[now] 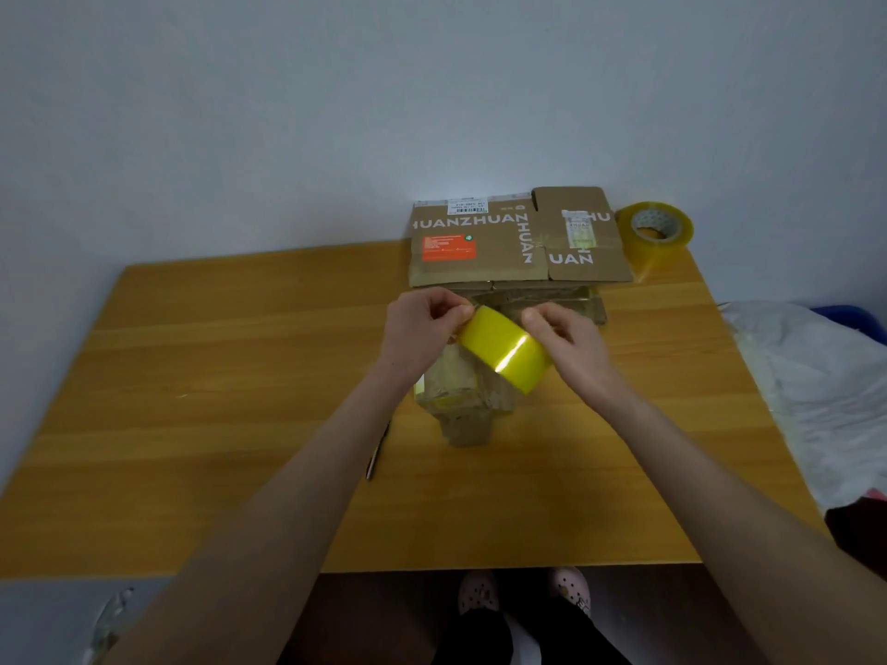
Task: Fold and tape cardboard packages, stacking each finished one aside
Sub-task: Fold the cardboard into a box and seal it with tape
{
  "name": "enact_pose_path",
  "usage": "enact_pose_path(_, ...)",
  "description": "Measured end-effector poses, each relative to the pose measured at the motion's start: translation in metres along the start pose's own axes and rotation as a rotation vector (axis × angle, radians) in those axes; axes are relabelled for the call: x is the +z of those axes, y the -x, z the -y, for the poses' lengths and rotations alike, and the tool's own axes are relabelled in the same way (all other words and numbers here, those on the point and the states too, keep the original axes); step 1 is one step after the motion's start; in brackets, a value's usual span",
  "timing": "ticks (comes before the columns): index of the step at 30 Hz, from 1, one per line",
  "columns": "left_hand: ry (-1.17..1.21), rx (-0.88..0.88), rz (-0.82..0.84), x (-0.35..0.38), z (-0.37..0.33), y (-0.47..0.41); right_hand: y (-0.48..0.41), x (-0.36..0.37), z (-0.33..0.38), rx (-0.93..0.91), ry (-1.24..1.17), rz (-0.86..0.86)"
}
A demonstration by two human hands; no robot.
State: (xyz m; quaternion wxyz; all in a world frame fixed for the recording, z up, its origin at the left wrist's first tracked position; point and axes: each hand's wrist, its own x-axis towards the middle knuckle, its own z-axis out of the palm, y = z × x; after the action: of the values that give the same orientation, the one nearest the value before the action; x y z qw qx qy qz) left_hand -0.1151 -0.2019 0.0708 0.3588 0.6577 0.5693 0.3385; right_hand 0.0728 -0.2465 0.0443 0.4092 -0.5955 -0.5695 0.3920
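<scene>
A yellow tape roll is held up over the middle of the wooden table. My right hand grips the roll from its right side. My left hand pinches at the roll's upper left edge with curled fingers. Under the roll lies a small cardboard package wrapped in glossy tape, partly hidden by the roll and my hands. Behind it, printed flat cardboard boxes are stacked against the wall.
A second, paler tape roll stands at the table's back right corner. A thin dark tool lies beside my left forearm. A white plastic bag sits off the table's right edge. My feet in pink clogs show below the front edge.
</scene>
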Motion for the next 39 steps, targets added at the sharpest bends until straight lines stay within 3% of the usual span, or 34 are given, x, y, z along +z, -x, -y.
enact_pose_path(4,-0.023,-0.076,-0.061,0.008,0.003,0.0,0.005,0.006,0.014,-0.037,-0.015,0.261)
enact_pose_path(10,0.085,-0.211,-0.052,-0.002,0.01,0.005,0.009,0.003,0.013,-0.015,0.011,0.353)
enact_pose_path(17,0.313,-0.332,-0.064,-0.007,0.011,0.016,0.009,-0.001,0.021,0.007,0.076,0.235)
enact_pose_path(26,0.361,-0.399,-0.171,-0.01,0.022,0.028,0.007,-0.007,0.02,0.027,0.552,0.238)
enact_pose_path(32,0.391,-0.397,-0.098,-0.017,0.031,0.033,0.008,-0.011,0.016,0.174,0.173,0.465)
enact_pose_path(35,0.407,-0.395,-0.101,-0.018,0.041,0.039,0.011,-0.009,0.016,0.202,0.133,0.535)
enact_pose_path(39,0.441,-0.446,-0.173,-0.014,0.054,0.049,0.008,0.002,0.014,0.131,0.287,0.445)
